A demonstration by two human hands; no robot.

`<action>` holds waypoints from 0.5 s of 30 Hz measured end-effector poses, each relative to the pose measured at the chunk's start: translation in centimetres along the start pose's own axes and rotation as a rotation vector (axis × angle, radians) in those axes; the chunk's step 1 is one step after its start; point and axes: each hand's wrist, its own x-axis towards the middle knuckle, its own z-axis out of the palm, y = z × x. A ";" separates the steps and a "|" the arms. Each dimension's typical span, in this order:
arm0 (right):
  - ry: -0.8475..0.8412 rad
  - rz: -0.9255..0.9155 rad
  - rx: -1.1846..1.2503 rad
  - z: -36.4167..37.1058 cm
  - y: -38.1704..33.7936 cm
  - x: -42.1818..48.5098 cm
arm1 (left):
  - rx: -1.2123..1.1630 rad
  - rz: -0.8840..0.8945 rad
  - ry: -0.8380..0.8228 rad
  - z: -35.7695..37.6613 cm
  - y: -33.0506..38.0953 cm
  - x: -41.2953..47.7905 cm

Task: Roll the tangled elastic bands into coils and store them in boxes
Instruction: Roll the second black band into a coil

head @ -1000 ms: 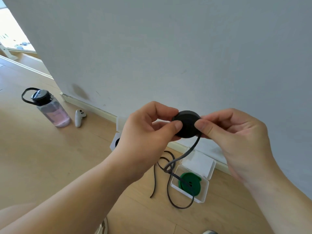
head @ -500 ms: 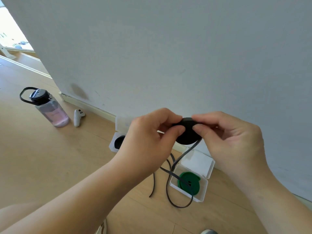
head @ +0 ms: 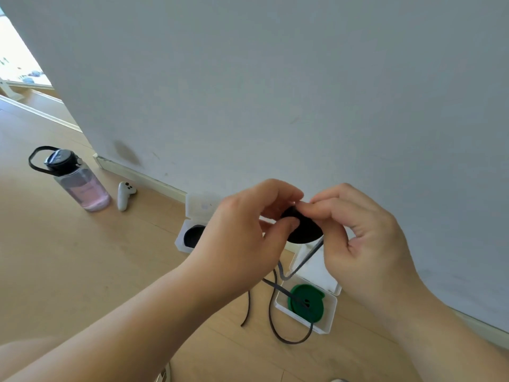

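A black coil of elastic band (head: 304,230) is held in the air between both hands. My left hand (head: 248,244) pinches its left side with thumb and fingers. My right hand (head: 366,238) pinches its top edge. The band's loose tail (head: 275,321) hangs from the coil and loops over the wooden floor. Below lies an open white box (head: 327,323) with a green coil (head: 305,301) inside; the tail crosses it. A second open white box (head: 180,239) at the left holds a black coil (head: 194,235), partly hidden by my left hand.
A clear water bottle (head: 80,183) with pink liquid and a black lid stands on the floor at the left. A white controller (head: 124,194) lies beside it. A grey wall (head: 275,92) with a white skirting board runs just behind the boxes.
Both hands have turned the black coil, and my right fingers have shifted from its right side to its top edge. The hanging tail looks shorter.
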 end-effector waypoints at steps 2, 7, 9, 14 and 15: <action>0.007 -0.058 -0.036 0.1 0.0 0.0 | 0.072 0.037 -0.024 -0.1 -0.1 0.0; 0.111 0.282 0.266 -0.8 -0.7 0.4 | -0.127 -0.134 0.043 -0.6 -0.2 0.5; 0.107 0.317 0.331 -0.7 -0.8 0.5 | -0.326 -0.205 0.081 -0.7 0.0 0.7; 0.084 0.224 0.295 -0.2 -0.9 0.5 | -0.412 -0.299 0.095 -0.7 0.2 0.8; 0.070 0.168 0.222 -0.1 -0.9 0.4 | -0.262 -0.242 0.078 -0.6 0.0 0.6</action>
